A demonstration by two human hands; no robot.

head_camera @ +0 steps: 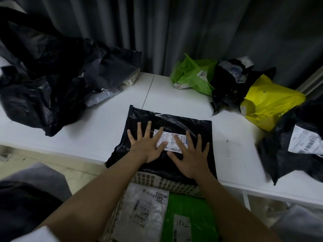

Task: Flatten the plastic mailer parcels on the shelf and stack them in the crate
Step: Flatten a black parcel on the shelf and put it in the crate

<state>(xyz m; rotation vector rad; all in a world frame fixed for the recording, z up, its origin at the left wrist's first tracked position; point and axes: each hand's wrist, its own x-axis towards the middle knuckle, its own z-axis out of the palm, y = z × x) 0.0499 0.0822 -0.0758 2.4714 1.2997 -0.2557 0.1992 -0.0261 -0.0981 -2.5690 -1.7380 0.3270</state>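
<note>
Black mailer [174, 124] is lying flat on the white shelf [97, 130], glossy crinkled plastic, roughly rectangular, near edge overhanging the crate [176, 186]. White barcode label [170, 141] is sitting face-up at its centre. Left hand [148, 145] and right hand [190, 158] are both pressing down on it, fingers straight and spread, gripping nothing. Crate is pale lattice plastic, holding 1 clear-white mailer [145, 212] and 1 green mailer [190, 217], both flat. More crumpled parcels are waiting on the shelf: green bag [192, 75], yellow bag [269, 102], black heap [43, 84] at left.
</note>
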